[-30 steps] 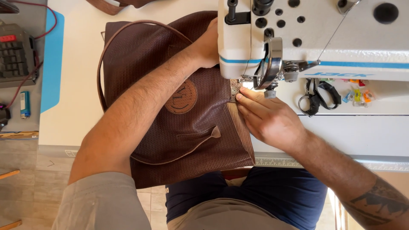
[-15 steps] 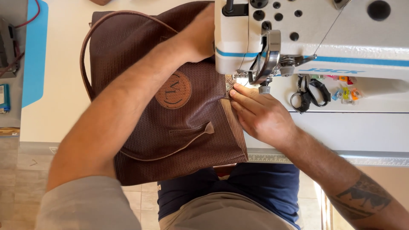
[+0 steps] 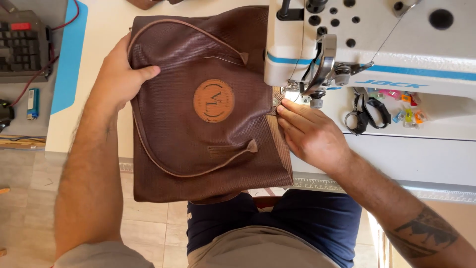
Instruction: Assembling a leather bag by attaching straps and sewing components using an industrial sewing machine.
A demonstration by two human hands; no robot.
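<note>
The left hand [image 3: 121, 74] is now gripping the far left edge of the brown bag [image 3: 208, 104], thumb lying on top and fingers curled under the side, where a moment ago it was resting up by the body of the sewing machine [image 3: 367, 44]. The bag is lying flat on the white table [image 3: 106, 49], its near part hanging over the table's front edge, with the round orange patch [image 3: 213, 100] facing up and the long strap [image 3: 163, 159] looping across the front. The right hand [image 3: 310, 134] is staying where it was, fingers flat and pressing the bag's right seam just beside the needle [image 3: 292, 94]; it is open, not clasping anything. With the left hand moved out to the side, the bag is sitting more spread out and squarer to the machine, which suggests the person is steadying and guiding it along the seam. Black scissors [image 3: 364, 111] and small coloured clips [image 3: 406, 111] are lying to the right of the needle.
</note>
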